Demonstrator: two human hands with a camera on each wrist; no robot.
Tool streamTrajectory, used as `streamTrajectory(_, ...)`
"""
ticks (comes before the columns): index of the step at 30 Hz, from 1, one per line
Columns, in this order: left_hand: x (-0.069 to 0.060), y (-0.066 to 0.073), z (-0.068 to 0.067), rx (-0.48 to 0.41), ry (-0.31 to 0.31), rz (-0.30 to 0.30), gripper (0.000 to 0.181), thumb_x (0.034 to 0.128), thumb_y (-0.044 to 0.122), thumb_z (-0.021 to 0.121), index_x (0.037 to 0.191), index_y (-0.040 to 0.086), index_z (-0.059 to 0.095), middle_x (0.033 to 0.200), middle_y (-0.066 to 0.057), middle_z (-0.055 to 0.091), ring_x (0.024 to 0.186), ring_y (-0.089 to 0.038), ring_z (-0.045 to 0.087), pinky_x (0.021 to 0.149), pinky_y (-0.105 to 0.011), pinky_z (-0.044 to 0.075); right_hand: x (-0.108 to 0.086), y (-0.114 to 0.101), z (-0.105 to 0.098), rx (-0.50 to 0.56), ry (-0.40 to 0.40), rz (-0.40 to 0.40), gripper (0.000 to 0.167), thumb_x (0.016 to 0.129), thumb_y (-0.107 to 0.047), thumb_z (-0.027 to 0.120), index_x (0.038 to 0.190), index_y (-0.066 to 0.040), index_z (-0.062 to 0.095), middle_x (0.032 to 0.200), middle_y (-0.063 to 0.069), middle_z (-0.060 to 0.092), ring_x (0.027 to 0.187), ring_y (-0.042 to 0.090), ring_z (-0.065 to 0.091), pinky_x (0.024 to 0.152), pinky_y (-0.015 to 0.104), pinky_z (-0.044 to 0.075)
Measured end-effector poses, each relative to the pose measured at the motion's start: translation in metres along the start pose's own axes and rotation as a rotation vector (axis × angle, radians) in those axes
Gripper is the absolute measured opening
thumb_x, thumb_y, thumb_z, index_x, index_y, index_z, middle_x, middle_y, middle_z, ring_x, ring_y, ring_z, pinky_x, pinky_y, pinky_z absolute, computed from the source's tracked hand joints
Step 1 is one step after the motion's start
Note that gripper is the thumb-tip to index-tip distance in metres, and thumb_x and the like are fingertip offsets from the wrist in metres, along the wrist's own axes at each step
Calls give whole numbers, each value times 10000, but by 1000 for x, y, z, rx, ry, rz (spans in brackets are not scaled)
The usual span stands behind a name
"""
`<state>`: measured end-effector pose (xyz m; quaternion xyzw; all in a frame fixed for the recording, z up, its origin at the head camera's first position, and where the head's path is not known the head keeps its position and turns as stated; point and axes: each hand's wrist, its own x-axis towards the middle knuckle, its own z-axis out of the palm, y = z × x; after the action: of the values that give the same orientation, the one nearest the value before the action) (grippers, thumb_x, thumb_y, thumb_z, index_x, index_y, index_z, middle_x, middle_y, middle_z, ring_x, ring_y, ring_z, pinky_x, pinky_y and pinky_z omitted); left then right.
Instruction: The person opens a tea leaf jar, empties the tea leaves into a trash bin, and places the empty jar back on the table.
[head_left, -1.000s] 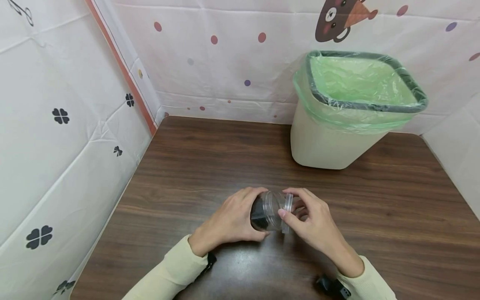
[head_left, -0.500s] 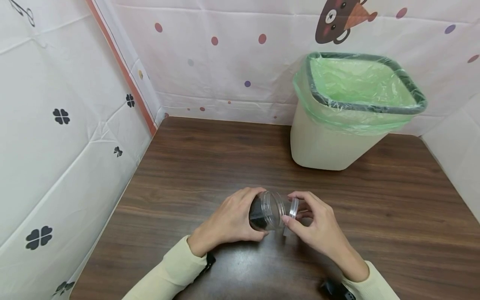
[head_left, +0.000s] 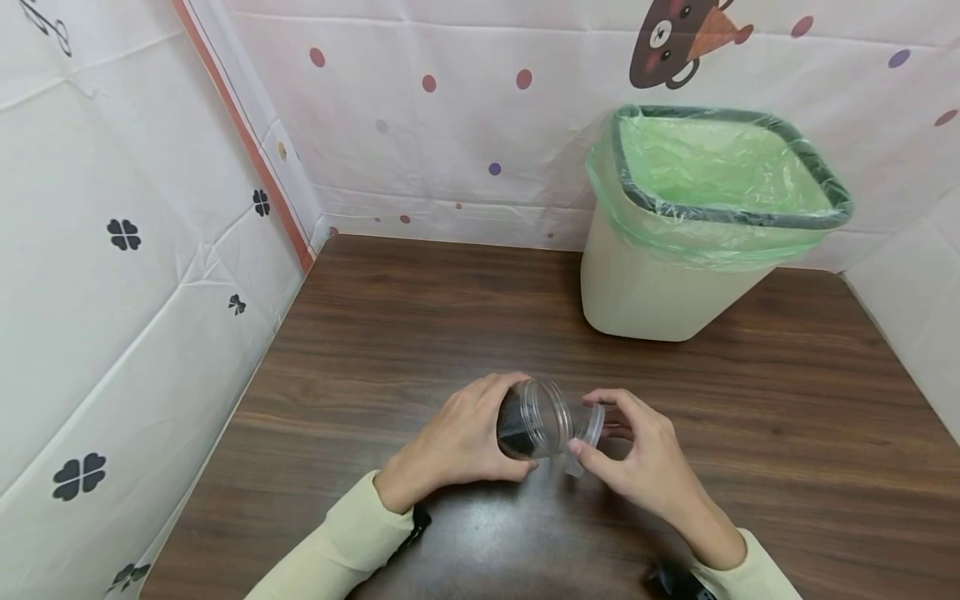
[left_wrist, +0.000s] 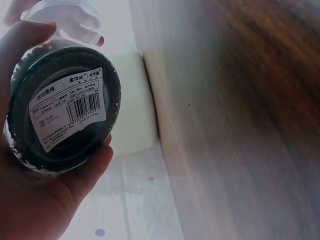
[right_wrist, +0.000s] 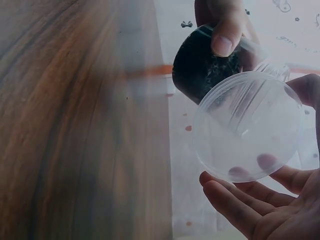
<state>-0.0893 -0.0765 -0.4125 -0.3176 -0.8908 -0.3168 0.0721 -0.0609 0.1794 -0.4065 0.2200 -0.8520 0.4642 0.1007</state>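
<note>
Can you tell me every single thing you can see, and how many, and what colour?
table: 1, brown wood look, under everything
jar: 1, clear and black, tipped sideways in the left hand
label: 1, white, on the jar's bottom
lid: 1, clear, in the right hand
bin: 1, cream, on the table, back right
bag: 1, green, lining the bin
wall covering: white, behind and beside; pieces hard to count
dots: many, mostly red and purple, on the back wall
clovers: several, black, left wall
cartoon print: 1, mostly brown, back wall
hands: 2, bare
sleeves: 2, pale yellow, on the arms
wrist devices: 2, black, near the cuffs
</note>
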Motion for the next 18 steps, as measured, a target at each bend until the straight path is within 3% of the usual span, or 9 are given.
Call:
streamTrajectory(6,0,1,0,5,21,1,886,594,465,877,1348,146,537,1159,24,620,1027,-118,604,872,-318,524,-3,3,-1,4,8,-8,540,728,-57,879,1204,-128,634,1132,39,660,895,220,698,754,262,574)
streamTrajectory(18,1,2,0,-15,25,-16,879,596,483,882,1339,163,538,1126,51,611,1002,-95,595,854,-305,525,-6,6,-3,-92,-16,0,525,723,-173,910,1178,-117,655,1103,1,695,910,144,671,736,393,587)
